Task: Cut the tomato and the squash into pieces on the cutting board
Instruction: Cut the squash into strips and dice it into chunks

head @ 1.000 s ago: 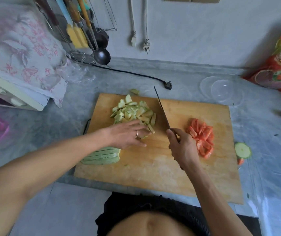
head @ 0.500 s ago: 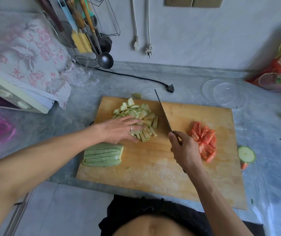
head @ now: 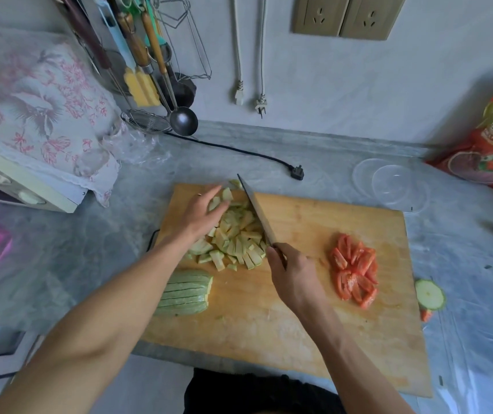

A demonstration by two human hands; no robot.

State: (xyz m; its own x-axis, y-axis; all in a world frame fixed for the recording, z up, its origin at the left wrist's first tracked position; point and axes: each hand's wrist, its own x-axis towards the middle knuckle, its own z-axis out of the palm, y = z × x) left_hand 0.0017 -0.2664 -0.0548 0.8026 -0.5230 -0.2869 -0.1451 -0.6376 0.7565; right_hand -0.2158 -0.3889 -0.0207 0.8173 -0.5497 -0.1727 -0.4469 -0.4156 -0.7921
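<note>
Since the earlier frames, the left hand point(head: 202, 215) has been carried from the near side of the cut squash pile point(head: 236, 237) up to its far left side, and the knife point(head: 255, 212) has been swung in against the pile's right edge.

Only the head view is given. In it the left hand is seen with fingers straight and spread, laid against the far-left pieces and gripping nothing; it appears to be placed as a wall so that the pieces can be gathered. The right hand point(head: 294, 274) is curled round the knife handle, which is almost wholly hidden in the fist, and the blade is held on edge with its side touching the pile, its tip reaching the far edge of the cutting board point(head: 314, 324). By this arrangement the pile seems to be herded between palm and blade, probably to clear room for more cutting.

At the board's near left edge, an uncut block of squash slices point(head: 185, 292) is lying, stacked side by side, just beside the left forearm; it is judged to be the remaining work. The tomato pieces point(head: 354, 277) are heaped on the right part of the board, well apart from the knife, and look finished. A round squash end point(head: 429, 294) has been left off the board on the counter point(head: 60, 264), with a small red scrap just beside it.
</note>
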